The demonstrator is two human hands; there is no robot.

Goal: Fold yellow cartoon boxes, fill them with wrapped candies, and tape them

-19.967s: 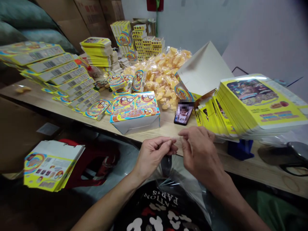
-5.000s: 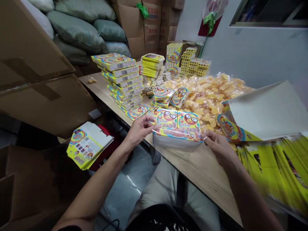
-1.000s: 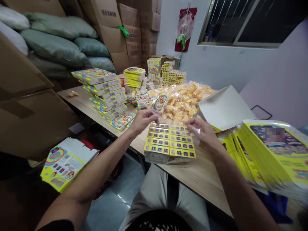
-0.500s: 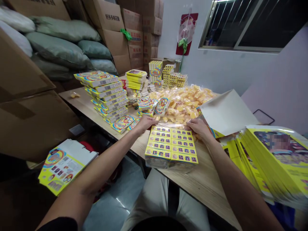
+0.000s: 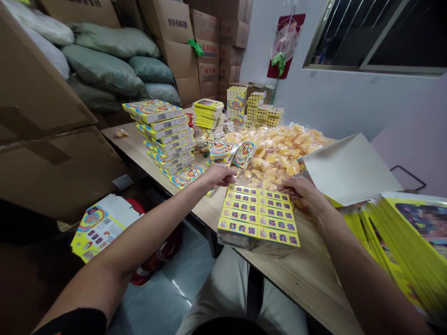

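The left hand [image 5: 219, 175] and right hand [image 5: 303, 190] seem to pinch clear film [image 5: 250, 182], probably spread to hold it taut; the block of yellow boxes [image 5: 258, 216] sits just nearer than their grip.

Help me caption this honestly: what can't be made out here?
Head view: pictures on the yellow box bundle, too small.
Head view: right side of the yellow card stack, cut off by the frame edge.
Head view: red stool, mostly hidden by flat cartons and left forearm.
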